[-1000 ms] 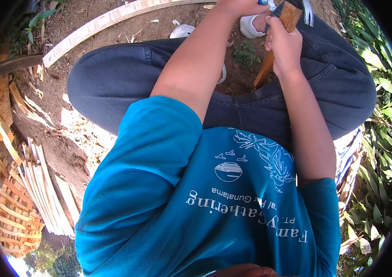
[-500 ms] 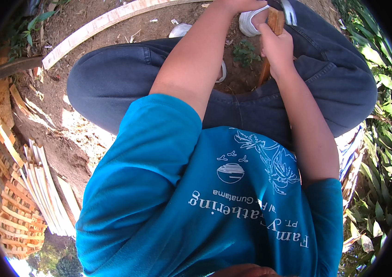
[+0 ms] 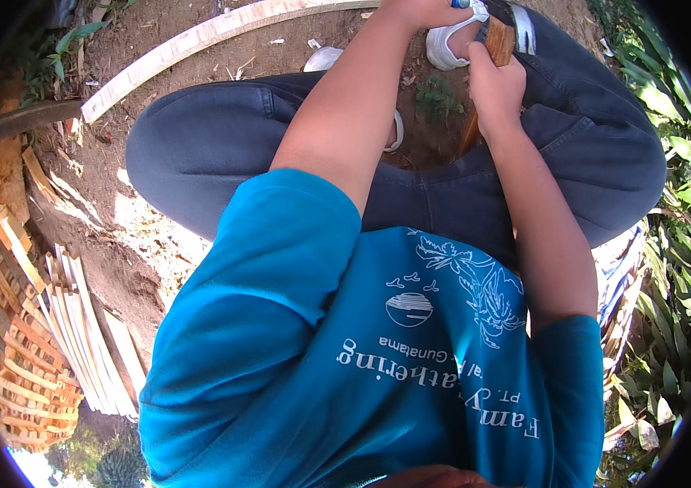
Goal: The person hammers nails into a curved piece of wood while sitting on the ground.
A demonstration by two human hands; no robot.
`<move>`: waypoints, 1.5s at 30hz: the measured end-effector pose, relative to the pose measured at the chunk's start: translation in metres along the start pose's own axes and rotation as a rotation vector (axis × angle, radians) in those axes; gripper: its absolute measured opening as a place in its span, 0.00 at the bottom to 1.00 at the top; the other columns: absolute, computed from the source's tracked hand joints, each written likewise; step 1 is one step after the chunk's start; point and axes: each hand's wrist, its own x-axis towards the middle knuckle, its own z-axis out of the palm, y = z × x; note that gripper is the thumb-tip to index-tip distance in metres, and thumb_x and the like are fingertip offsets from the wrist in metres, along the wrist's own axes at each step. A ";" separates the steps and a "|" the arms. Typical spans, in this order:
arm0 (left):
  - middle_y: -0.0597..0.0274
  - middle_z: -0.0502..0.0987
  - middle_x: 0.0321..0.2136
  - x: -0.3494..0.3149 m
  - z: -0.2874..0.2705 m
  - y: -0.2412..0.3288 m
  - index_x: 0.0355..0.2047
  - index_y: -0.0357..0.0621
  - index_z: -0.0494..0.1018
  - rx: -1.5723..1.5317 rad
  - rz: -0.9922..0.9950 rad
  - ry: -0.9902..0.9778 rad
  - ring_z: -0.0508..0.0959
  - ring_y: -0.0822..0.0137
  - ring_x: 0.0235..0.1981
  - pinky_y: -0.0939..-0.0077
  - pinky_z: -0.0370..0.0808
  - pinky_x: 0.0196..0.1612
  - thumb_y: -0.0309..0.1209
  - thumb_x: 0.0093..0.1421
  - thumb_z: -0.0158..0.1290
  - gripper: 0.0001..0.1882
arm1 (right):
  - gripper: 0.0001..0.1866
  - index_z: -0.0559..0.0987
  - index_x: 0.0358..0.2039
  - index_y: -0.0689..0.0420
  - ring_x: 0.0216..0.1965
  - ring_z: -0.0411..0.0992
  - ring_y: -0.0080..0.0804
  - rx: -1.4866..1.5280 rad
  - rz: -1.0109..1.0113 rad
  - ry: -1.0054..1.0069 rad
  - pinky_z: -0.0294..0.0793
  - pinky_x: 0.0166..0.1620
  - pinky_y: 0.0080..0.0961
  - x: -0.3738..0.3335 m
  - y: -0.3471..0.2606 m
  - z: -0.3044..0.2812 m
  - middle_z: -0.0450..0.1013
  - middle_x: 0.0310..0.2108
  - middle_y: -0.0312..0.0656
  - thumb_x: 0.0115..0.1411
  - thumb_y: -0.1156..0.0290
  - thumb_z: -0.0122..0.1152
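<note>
My right hand (image 3: 498, 91) is closed around a brown wooden piece like a tool handle (image 3: 502, 41). Its thick squared end sticks out above my fist, and its narrower lower part (image 3: 470, 134) slants down between my legs. At the top edge, my left hand (image 3: 435, 11) is partly cut off by the frame, its fingers bent. A small blue round-ended thing (image 3: 461, 3) shows at those fingers, too little of it to name. Just below and beside the left hand is my foot in a white shoe (image 3: 443, 49).
A long curved pale wooden strip (image 3: 199, 39) lies on the soil behind my left knee. Woven slatted baskets (image 3: 36, 382) and a bundle of thin pale slats (image 3: 89, 342) are at the left. Leafy plants (image 3: 671, 244) line the right side. My crossed legs (image 3: 199, 130) enclose bare soil.
Both hands and the wooden piece sit slightly farther right and lower in the picture. The blue thing at my left hand has come into sight. The right grip stays closed.
</note>
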 end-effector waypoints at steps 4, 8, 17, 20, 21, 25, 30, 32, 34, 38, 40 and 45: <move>0.43 0.81 0.27 -0.006 0.009 -0.005 0.25 0.40 0.80 0.029 0.032 0.014 0.82 0.42 0.32 0.51 0.79 0.37 0.37 0.49 0.64 0.12 | 0.17 0.82 0.31 0.64 0.28 0.74 0.25 -0.043 -0.025 0.010 0.73 0.36 0.29 -0.006 0.009 -0.005 0.77 0.24 0.39 0.58 0.59 0.65; 0.44 0.81 0.27 -0.015 0.005 -0.018 0.26 0.41 0.81 0.005 0.004 -0.025 0.82 0.42 0.32 0.52 0.79 0.36 0.36 0.49 0.63 0.11 | 0.16 0.83 0.34 0.62 0.30 0.75 0.26 -0.112 0.020 -0.027 0.73 0.39 0.30 0.002 0.010 -0.004 0.78 0.25 0.40 0.56 0.59 0.66; 0.42 0.81 0.29 -0.005 -0.003 0.008 0.28 0.41 0.81 0.044 -0.082 -0.009 0.82 0.41 0.33 0.50 0.79 0.39 0.38 0.50 0.63 0.13 | 0.10 0.74 0.28 0.58 0.19 0.64 0.19 0.273 0.100 -0.064 0.64 0.25 0.23 -0.002 -0.020 -0.003 0.68 0.20 0.32 0.60 0.66 0.64; 0.41 0.81 0.29 0.000 -0.004 0.014 0.28 0.40 0.81 0.051 -0.067 -0.008 0.83 0.42 0.33 0.50 0.80 0.39 0.38 0.49 0.63 0.13 | 0.11 0.72 0.29 0.56 0.17 0.61 0.19 0.310 0.125 -0.065 0.62 0.22 0.23 -0.005 -0.025 -0.003 0.66 0.19 0.32 0.61 0.66 0.64; 0.41 0.81 0.29 0.000 -0.004 0.015 0.28 0.40 0.81 0.042 -0.072 -0.005 0.83 0.42 0.33 0.50 0.80 0.39 0.38 0.49 0.63 0.13 | 0.11 0.72 0.29 0.56 0.17 0.61 0.19 0.299 0.116 -0.060 0.62 0.22 0.23 -0.005 -0.025 -0.005 0.66 0.19 0.32 0.61 0.66 0.64; 0.41 0.82 0.30 -0.003 -0.004 0.009 0.28 0.40 0.81 0.057 -0.045 0.017 0.83 0.43 0.34 0.51 0.80 0.39 0.39 0.49 0.63 0.14 | 0.11 0.72 0.29 0.56 0.17 0.62 0.19 0.268 0.109 -0.075 0.62 0.22 0.22 -0.009 -0.030 -0.004 0.66 0.19 0.32 0.61 0.66 0.64; 0.41 0.82 0.30 -0.005 -0.006 0.009 0.28 0.39 0.81 0.037 -0.074 0.011 0.83 0.42 0.34 0.51 0.80 0.40 0.39 0.49 0.63 0.14 | 0.11 0.77 0.28 0.60 0.22 0.66 0.18 0.207 0.049 -0.051 0.65 0.27 0.23 -0.012 -0.017 -0.001 0.69 0.21 0.32 0.59 0.66 0.64; 0.41 0.82 0.30 0.000 -0.005 0.008 0.28 0.39 0.81 0.040 -0.052 -0.009 0.83 0.42 0.34 0.51 0.80 0.40 0.39 0.49 0.63 0.15 | 0.12 0.80 0.29 0.62 0.24 0.68 0.18 0.137 0.025 -0.011 0.67 0.30 0.24 -0.007 -0.010 0.002 0.71 0.22 0.32 0.58 0.65 0.64; 0.41 0.82 0.30 0.005 -0.005 0.003 0.29 0.39 0.81 0.051 -0.009 -0.052 0.83 0.42 0.35 0.51 0.80 0.40 0.40 0.49 0.63 0.15 | 0.12 0.81 0.30 0.62 0.24 0.68 0.18 0.061 0.008 0.033 0.68 0.30 0.24 -0.003 -0.004 0.002 0.72 0.22 0.33 0.58 0.64 0.64; 0.41 0.81 0.29 -0.003 -0.002 0.004 0.29 0.40 0.81 0.066 -0.036 0.000 0.83 0.42 0.34 0.51 0.80 0.39 0.40 0.49 0.63 0.15 | 0.13 0.81 0.30 0.62 0.25 0.70 0.21 0.031 0.125 -0.144 0.69 0.32 0.26 0.010 -0.002 -0.005 0.73 0.22 0.34 0.57 0.63 0.65; 0.41 0.81 0.28 -0.002 -0.003 0.003 0.29 0.41 0.81 0.049 -0.005 -0.026 0.83 0.42 0.33 0.51 0.80 0.38 0.39 0.49 0.63 0.14 | 0.14 0.82 0.31 0.63 0.25 0.70 0.22 0.066 0.019 -0.026 0.70 0.32 0.28 0.004 0.005 0.002 0.73 0.21 0.34 0.58 0.62 0.64; 0.42 0.81 0.28 -0.007 -0.002 0.004 0.29 0.41 0.81 0.005 -0.018 -0.018 0.83 0.42 0.33 0.51 0.80 0.38 0.38 0.49 0.64 0.13 | 0.16 0.82 0.32 0.64 0.28 0.71 0.23 0.031 0.004 -0.006 0.71 0.35 0.29 -0.004 0.005 0.000 0.74 0.23 0.35 0.58 0.61 0.64</move>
